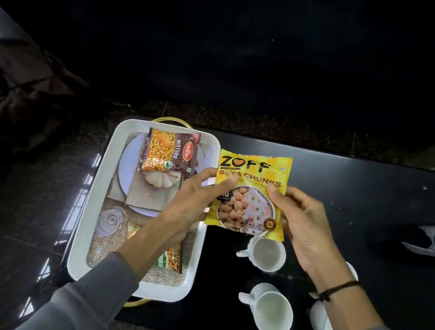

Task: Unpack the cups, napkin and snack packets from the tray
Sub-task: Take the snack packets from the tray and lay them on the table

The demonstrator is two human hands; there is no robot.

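Both hands, left hand [192, 195] and right hand [303, 219], pinch the yellow packet [251, 194] upright, right of the tray [88, 202], above the cups [266, 254].

- A black table [361, 185] with a glossy top carries everything.
- A white tray [85, 224] sits on its left part.
- Two white cups [268, 254] [272, 313] stand right of the tray.
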